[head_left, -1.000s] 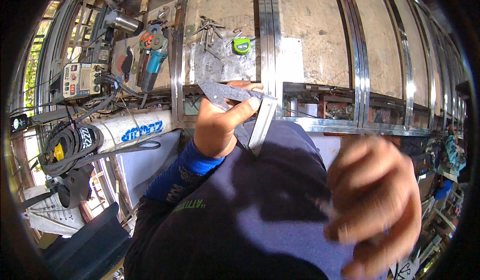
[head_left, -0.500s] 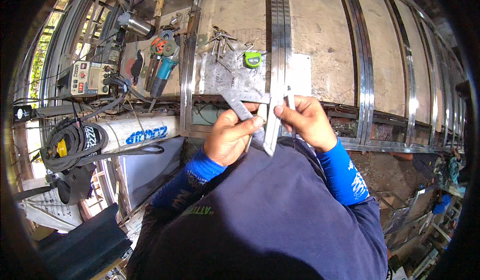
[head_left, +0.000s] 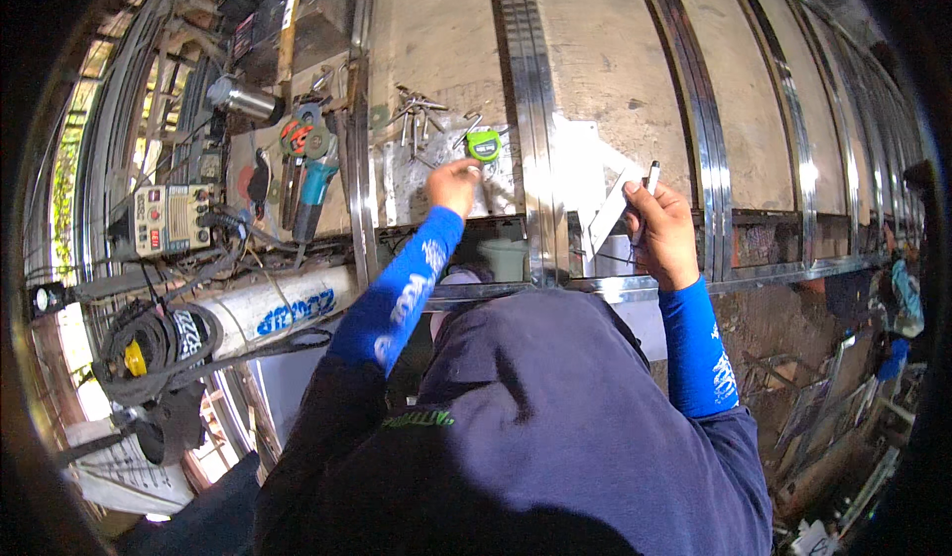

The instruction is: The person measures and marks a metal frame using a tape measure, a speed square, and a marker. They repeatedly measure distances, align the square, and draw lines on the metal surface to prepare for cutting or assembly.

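Evidently, the right hand [head_left: 662, 231] pinches a metal triangle [head_left: 606, 215].

Pale wooden worktop [head_left: 620, 70] spanning ten to two o'clock, shiny metal bars [head_left: 710, 174] laid across it toward one and two, grey metal plate [head_left: 395, 187] at eleven, loose metal rods [head_left: 422, 108] there too, green tape measure [head_left: 483, 145] at twelve, teal angle grinder [head_left: 316, 181] at ten.

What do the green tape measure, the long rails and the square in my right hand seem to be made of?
Tape measure: probably plastic, judging by its bright, even green case.
Long rails: metal, perhaps steel, polished-looking, with streaky reflections.
Square in your right hand: possibly metal, given its thin, straight edges; glare hides its finish.
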